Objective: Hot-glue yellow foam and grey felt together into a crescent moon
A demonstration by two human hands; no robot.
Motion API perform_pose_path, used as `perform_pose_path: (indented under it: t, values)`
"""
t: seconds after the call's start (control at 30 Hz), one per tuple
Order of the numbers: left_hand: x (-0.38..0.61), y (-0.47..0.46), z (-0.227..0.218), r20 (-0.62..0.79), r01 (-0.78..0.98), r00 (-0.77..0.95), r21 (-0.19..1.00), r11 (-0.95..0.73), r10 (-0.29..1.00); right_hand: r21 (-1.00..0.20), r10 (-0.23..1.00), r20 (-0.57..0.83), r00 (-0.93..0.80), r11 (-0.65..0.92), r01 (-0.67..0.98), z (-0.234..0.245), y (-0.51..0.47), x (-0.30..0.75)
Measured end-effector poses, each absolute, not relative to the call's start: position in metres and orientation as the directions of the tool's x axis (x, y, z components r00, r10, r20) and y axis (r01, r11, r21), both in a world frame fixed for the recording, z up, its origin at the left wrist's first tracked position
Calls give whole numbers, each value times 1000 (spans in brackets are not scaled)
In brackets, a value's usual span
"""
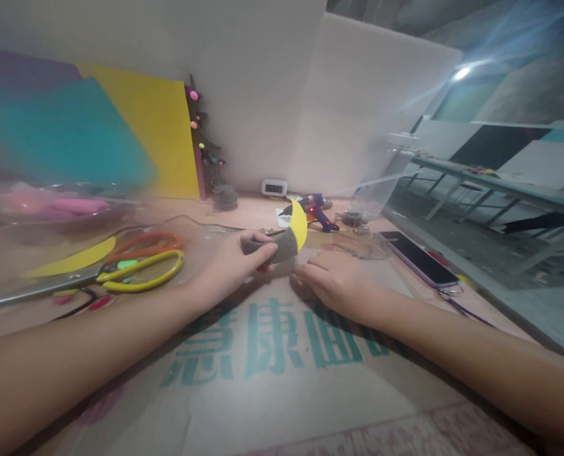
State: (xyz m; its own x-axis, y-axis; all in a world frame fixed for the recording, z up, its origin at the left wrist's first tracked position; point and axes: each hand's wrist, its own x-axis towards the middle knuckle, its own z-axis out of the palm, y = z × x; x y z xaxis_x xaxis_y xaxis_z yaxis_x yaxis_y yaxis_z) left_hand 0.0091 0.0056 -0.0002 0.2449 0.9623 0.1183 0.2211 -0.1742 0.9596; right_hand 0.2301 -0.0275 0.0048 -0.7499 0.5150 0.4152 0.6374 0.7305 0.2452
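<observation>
My left hand (251, 253) is closed around a dark grey curved piece (286, 247) that looks like felt or foam, thumb in front. From its right end a yellow crescent (299, 223) rises upright; how the two are joined cannot be made out. Just right of and below the grey piece is my right hand (329, 278), low over the printed sheet. Its fingers are bent and drawn together at the tips, and whatever they may pinch is hidden. Behind the crescent lies a dark blue glue gun (324, 218) with a small red light.
Scissors with yellow and orange handles (142, 272) lie at left beside another yellow crescent (80, 256). At right is a phone (419, 258) near the table edge. A small digital clock (274, 187) stands behind. Coloured sheets (161, 133) lean at back left. A printed sheet (272, 405) covers the front.
</observation>
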Motion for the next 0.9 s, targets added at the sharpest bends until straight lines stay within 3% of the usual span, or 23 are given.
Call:
perform_pose_path:
  t: [0.13, 0.4, 0.6, 0.7, 0.8, 0.9]
  values:
    - [10, 1, 1, 120, 278, 275, 940, -198, 954, 381, 447, 389, -805, 718, 583, 31, -37, 233]
    - [11, -5, 1, 89, 264, 346, 946, -188, 934, 210, 553, 507, -661, 665, 717, 47, -30, 253]
    - [10, 3, 1, 63, 187, 295, 975, -122, 953, 248, 525, 432, -733, 712, 657, 47, -41, 240]
    - [8, 8, 0, 58, 106, 247, 991, -86, 967, 101, 593, 410, -694, 726, 680, 51, -43, 237]
    - [6, 10, -2, 73, 104, 273, 989, -105, 959, -120, 743, 467, -479, 590, 799, 52, -33, 241]
    - [6, 8, -3, 58, 157, 339, 981, -117, 939, -401, 834, 475, -279, 488, 775, 49, -21, 243]
